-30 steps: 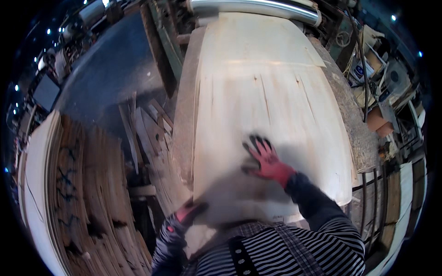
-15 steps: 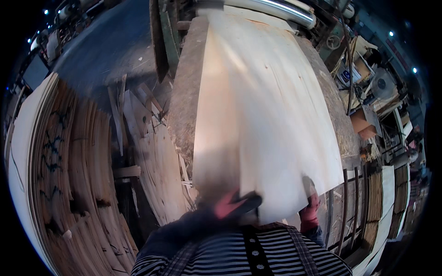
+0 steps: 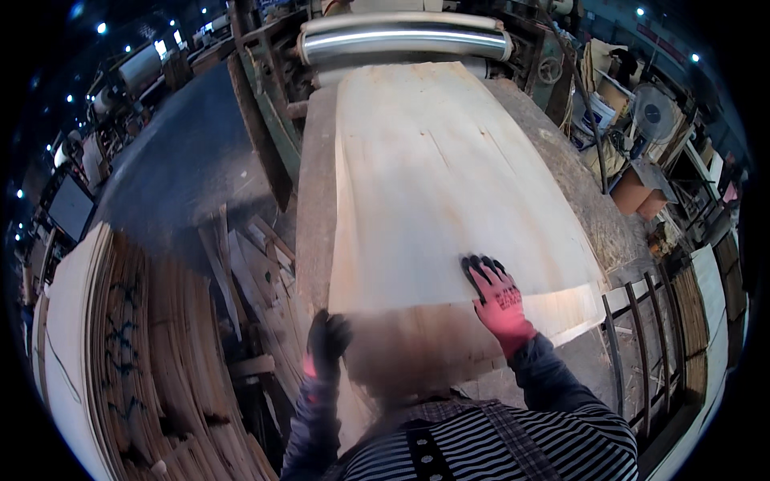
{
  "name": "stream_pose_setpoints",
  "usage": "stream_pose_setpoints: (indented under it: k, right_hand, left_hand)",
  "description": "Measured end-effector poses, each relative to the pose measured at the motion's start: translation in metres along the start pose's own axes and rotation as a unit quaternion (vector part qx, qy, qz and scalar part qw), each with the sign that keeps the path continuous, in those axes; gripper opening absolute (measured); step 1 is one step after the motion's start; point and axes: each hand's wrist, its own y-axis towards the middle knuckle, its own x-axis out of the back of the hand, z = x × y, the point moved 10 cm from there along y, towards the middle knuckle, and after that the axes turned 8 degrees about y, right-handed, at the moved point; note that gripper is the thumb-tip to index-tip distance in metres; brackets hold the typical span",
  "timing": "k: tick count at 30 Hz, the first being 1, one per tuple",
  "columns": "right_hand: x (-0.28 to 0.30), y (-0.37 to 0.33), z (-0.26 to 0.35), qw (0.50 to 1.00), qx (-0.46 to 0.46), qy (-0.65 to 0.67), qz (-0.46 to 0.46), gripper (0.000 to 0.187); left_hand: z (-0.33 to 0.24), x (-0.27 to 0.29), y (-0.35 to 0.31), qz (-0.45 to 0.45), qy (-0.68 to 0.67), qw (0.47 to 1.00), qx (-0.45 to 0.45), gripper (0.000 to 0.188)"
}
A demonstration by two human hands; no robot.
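Observation:
A long pale wood veneer sheet (image 3: 409, 208) lies over the bench, its far end close to the metal rollers (image 3: 409, 44). Under its near edge a browner veneer sheet (image 3: 425, 345) shows, reaching toward my body. My right hand (image 3: 499, 305), in a pink glove with black fingertips, rests on the pale sheet close to its near edge, fingers stretched forward. At the near left corner of the sheets is my left hand (image 3: 327, 345), also gloved. Its dark fingers are blurred, and whether they grip the edge is unclear.
Stacked veneer (image 3: 152, 345) stands at the left, with loose wood scraps (image 3: 269, 280) beside the bench (image 3: 317, 184). On the right are metal bars (image 3: 646, 345), more stacked sheets (image 3: 690, 321), a cardboard box (image 3: 639, 191) and a fan (image 3: 656, 112).
The pale sheet's raised near end has come down flat. My right hand has moved from its right corner onto its top; my left hand has moved leftward. The view has shifted, showing more rollers.

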Motion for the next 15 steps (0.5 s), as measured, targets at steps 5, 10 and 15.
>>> stream_pose_setpoints:
  k: [5,10,15]
  right_hand:
    - [-0.017,0.085,-0.033,0.999,0.016,-0.013,-0.036,0.048]
    - [-0.050,0.177,-0.084,0.997,0.019,-0.012,-0.068,0.052]
    - [-0.063,0.252,-0.111,0.984,-0.027,-0.150,-0.094,0.057]
  left_hand:
    - [0.023,0.039,-0.032,-0.103,0.706,0.680,-0.168,0.058]
    - [0.088,0.068,-0.032,-0.065,0.582,0.807,0.078,0.057]
    - [0.096,0.086,-0.035,-0.074,0.598,0.797,0.046,0.055]
